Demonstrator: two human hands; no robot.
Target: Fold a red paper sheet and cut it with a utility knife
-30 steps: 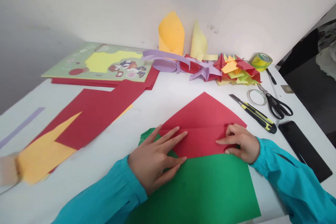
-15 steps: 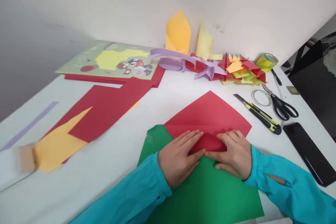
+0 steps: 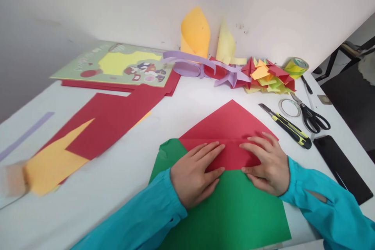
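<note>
A red sheet of paper (image 3: pixel 228 121) lies partly over a green sheet (image 3: pixel 234 211), its far corner pointing away from me. A crease runs across it, and its near edge is folded into a straight line. My left hand (image 3: pixel 196 175) rests on the left part of the folded strip, fingers outstretched. On the right part, my right hand (image 3: pixel 266 164) touches the red paper with fingers spread, the thumb at the folded edge. Teal sleeves cover both wrists.
Right of the paper lie a utility knife (image 3: pixel 287 127), scissors (image 3: pixel 312 115), a tape roll (image 3: pixel 289 108) and a black phone (image 3: pixel 342 168). Folded paper pieces (image 3: pixel 268 76) line the wall. At left are a printed pad (image 3: pixel 88 62), red card (image 3: pixel 117 117) and orange paper (image 3: pixel 55 168).
My right hand has slid to the right, away from my left hand, and its fingers have spread. The red fold, bulging before, now lies flatter. The view has shifted slightly.
</note>
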